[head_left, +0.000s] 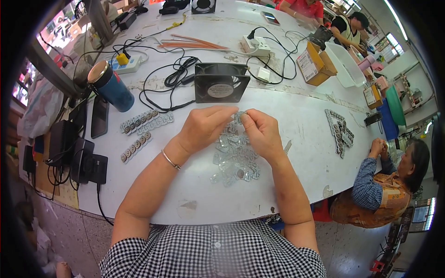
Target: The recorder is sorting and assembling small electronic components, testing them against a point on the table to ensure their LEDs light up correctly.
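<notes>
My left hand [206,125] and my right hand [264,133] meet above the middle of the table. Between their fingertips they pinch a small flat grey piece [238,117]; its details are too small to make out. Under and between my wrists lies a loose pile of thin, silvery, partly see-through pieces [235,155], some with a round spot. Left of my left hand, similar pieces with round metallic discs lie in overlapping rows [137,147]. Just beyond my fingers stands a black box fan [221,84], facing my hands.
A blue tumbler [113,88], a phone [99,116] and black power adapters [83,160] stand at the left. Black cables [178,76] run behind the fan. Another heap of flat pieces [340,133] lies at right, near a seated person [384,185]. An open carton [316,65] stands farther back.
</notes>
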`<state>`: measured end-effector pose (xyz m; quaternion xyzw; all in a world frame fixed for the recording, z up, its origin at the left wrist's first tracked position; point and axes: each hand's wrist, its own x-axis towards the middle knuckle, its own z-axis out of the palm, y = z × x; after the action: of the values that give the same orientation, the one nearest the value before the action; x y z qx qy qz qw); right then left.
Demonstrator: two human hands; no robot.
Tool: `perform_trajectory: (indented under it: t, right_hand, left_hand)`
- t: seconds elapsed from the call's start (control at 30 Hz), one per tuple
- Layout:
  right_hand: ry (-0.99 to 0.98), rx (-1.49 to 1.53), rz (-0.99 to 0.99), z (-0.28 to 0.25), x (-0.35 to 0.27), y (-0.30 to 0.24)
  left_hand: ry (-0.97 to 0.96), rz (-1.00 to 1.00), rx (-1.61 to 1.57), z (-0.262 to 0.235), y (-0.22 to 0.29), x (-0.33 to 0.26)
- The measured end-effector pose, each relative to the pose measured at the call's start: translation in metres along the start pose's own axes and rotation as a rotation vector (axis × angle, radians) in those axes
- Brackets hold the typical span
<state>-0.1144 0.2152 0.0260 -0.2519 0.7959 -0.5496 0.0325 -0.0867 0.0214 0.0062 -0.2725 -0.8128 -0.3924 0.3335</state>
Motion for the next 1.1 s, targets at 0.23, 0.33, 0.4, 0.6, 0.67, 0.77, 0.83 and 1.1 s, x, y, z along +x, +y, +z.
perform_trajectory:
  t: [0.23, 0.33, 0.4, 0.6, 0.67, 0.77, 0.83, 1.1]
  right_hand:
    - [-0.021, 0.001, -0.021, -0.002, -0.001, -0.004]
    - [-0.014, 0.003, -0.021, -0.001, -0.001, -0.004]
    - [-0.010, -0.003, -0.029, 0.000, -0.001, -0.005]
    - [0.011, -0.043, -0.067, 0.001, -0.001, -0.005]
    - [0.018, -0.057, -0.076, 0.002, -0.001, -0.006]
    - [0.053, -0.078, -0.119, 0.003, -0.001, -0.008]
    - [0.070, -0.083, -0.097, 0.004, 0.000, -0.008]
    - [0.192, -0.149, -0.175, 0.021, 0.012, 0.003]
  left_hand:
    - [-0.023, 0.044, -0.026, -0.003, -0.004, 0.000]
    - [-0.010, 0.075, -0.018, -0.003, -0.004, 0.002]
    - [0.001, 0.096, -0.011, -0.003, -0.003, 0.001]
    - [0.011, 0.053, 0.005, -0.001, -0.002, 0.000]
    - [0.051, 0.027, -0.002, 0.001, 0.001, 0.001]
    - [0.085, 0.015, -0.004, 0.003, 0.002, 0.001]
    - [0.088, -0.015, -0.002, 0.003, 0.004, 0.002]
    - [0.096, -0.131, 0.071, 0.005, -0.002, -0.002]
